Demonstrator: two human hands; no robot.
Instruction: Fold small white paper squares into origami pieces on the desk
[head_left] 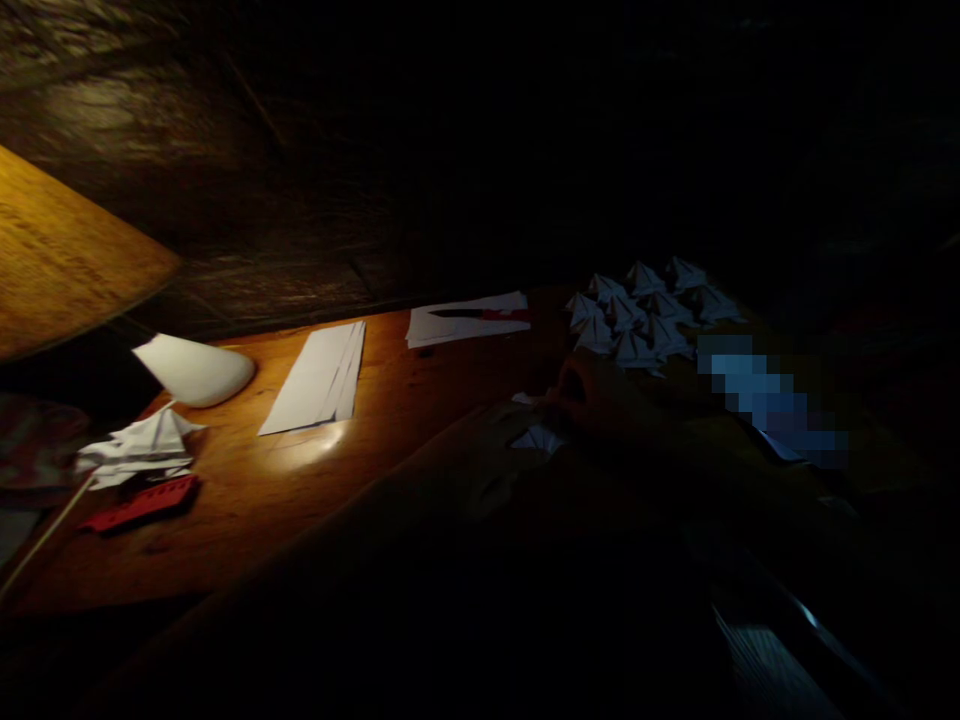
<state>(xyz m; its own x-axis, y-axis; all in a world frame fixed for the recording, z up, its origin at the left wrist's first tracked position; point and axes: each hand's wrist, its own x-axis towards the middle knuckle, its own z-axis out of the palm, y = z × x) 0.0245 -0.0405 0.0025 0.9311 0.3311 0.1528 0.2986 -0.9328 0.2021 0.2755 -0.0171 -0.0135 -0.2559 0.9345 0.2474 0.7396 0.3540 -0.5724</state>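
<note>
In deep shadow at the middle of the table, my left hand (487, 455) is closed on a small folded white paper (537, 438) with fan-like creases. My right hand (596, 392) meets it from the right, its thumb and finger curled together at the paper's upper edge. Much of the paper is hidden by the fingers. Just beyond my right hand stands a group of several folded paper pieces (630, 312), pointed and pleated alike. Darkness hides most of both forearms.
A stack of white paper strips (319, 380) lies left of centre. Farther back, a knife (480, 314) rests on more paper (424, 325). At left are a white lamp-like shape (199, 375), crumpled paper (142, 447) and a red object (146, 502). A blurred-out bluish item (772, 400) lies right.
</note>
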